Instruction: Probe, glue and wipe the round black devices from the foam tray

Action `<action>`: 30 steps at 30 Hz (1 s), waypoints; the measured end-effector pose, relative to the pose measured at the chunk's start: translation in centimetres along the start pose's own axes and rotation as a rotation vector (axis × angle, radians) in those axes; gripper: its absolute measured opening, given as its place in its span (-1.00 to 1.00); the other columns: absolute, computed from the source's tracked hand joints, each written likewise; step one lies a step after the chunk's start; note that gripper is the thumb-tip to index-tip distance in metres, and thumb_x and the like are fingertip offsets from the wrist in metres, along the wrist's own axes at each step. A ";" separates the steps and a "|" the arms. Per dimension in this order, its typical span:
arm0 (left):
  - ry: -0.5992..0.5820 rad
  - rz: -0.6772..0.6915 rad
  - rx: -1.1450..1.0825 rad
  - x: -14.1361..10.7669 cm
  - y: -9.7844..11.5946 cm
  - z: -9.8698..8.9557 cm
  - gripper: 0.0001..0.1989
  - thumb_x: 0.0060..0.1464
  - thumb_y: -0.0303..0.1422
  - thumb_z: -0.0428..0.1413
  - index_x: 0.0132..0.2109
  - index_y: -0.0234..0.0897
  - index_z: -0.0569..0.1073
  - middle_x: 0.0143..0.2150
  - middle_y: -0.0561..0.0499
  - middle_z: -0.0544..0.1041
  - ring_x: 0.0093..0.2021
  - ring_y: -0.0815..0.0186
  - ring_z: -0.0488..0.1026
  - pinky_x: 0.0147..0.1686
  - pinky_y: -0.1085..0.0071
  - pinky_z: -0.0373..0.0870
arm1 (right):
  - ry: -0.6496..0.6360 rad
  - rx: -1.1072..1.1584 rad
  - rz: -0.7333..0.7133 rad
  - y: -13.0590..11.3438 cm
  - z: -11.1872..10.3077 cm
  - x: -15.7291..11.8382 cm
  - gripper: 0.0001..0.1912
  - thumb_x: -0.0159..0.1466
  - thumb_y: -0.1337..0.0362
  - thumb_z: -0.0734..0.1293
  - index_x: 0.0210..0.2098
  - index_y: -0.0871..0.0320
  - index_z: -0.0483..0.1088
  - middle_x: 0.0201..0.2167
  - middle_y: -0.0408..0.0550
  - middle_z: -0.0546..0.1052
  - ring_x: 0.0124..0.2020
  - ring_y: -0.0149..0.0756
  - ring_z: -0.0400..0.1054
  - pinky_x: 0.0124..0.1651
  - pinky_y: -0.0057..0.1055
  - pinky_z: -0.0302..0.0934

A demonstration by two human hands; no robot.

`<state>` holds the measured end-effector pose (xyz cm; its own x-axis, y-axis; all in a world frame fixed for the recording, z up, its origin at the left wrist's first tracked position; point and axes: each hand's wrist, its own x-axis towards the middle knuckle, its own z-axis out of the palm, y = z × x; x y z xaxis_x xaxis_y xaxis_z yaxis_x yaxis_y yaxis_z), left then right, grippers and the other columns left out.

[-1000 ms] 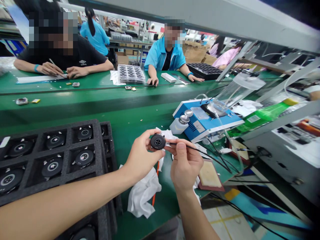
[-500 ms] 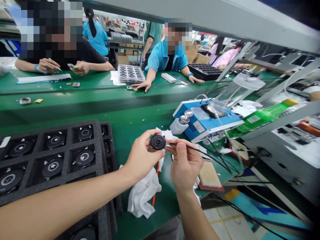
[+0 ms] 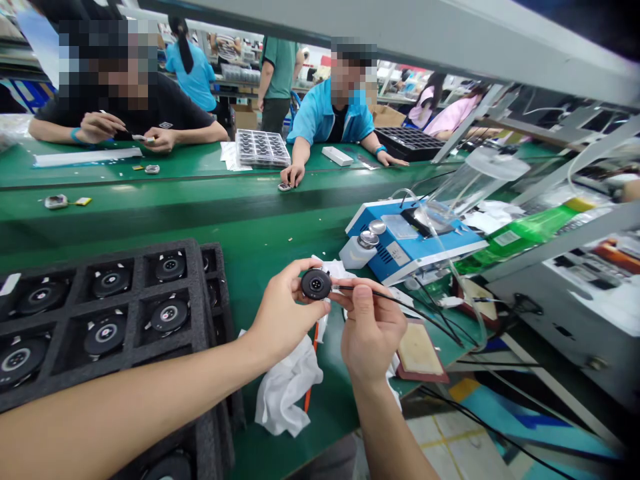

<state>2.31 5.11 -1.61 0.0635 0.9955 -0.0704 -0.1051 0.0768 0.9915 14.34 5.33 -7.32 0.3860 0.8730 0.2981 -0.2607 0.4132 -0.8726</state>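
Black smartwatch case sits between my 2 hands, above the worktop inside its near edge; my left hand pinches its rim, my right hand a black cable.

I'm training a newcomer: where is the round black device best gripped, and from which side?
Grip the round black device by its rim, probably from the left, as the left hand does: it is a disc with its dotted face exposed, and the right hand is at its right.
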 end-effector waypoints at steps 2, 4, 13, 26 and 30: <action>-0.001 0.002 -0.004 0.0 0.0 0.0 -0.47 -0.13 -0.63 0.22 0.05 -0.31 0.42 -0.14 -0.02 0.57 -0.15 0.30 0.51 -0.14 0.39 0.38 | 0.000 -0.001 -0.002 0.0 0.0 0.0 -0.81 0.34 0.16 0.41 -0.24 0.16 0.55 -0.29 -0.06 0.66 -0.29 -0.26 0.60 -0.26 -0.32 0.54; 0.000 -0.001 -0.006 0.0 0.0 0.0 -0.46 -0.13 -0.63 0.22 0.06 -0.32 0.42 -0.13 -0.03 0.57 -0.15 0.30 0.51 -0.14 0.40 0.38 | 0.001 0.003 -0.005 0.0 0.0 0.0 -0.82 0.34 0.15 0.42 -0.24 0.15 0.55 -0.29 -0.07 0.66 -0.29 -0.26 0.60 -0.25 -0.32 0.54; 0.002 -0.002 -0.002 0.1 0.1 0.1 -0.46 -0.13 -0.64 0.22 0.06 -0.32 0.42 -0.13 -0.02 0.58 -0.17 0.31 0.51 -0.15 0.40 0.38 | 0.002 -0.002 -0.006 0.1 0.0 0.0 -0.81 0.34 0.15 0.41 -0.24 0.16 0.54 -0.29 -0.06 0.66 -0.29 -0.26 0.60 -0.24 -0.31 0.55; 0.006 0.000 0.006 0.0 0.0 0.0 -0.46 -0.13 -0.66 0.21 0.06 -0.31 0.42 -0.10 -0.05 0.58 -0.10 0.27 0.53 -0.12 0.39 0.40 | 0.010 -0.008 -0.005 0.1 0.1 0.1 -0.81 0.34 0.15 0.41 -0.25 0.17 0.54 -0.30 -0.06 0.66 -0.30 -0.27 0.59 -0.26 -0.33 0.53; -0.004 0.018 -0.003 0.1 -0.1 0.0 -0.47 -0.13 -0.65 0.21 0.04 -0.31 0.42 -0.10 -0.04 0.58 -0.08 0.26 0.53 -0.10 0.39 0.40 | 0.009 -0.013 0.000 -0.1 0.1 0.0 -0.81 0.34 0.15 0.41 -0.26 0.16 0.55 -0.29 -0.06 0.66 -0.30 -0.28 0.59 -0.24 -0.33 0.54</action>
<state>2.35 5.17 -1.73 0.0658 0.9965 -0.0523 -0.1094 0.0593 0.9922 14.24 5.30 -7.22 0.3940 0.8705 0.2950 -0.2494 0.4102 -0.8773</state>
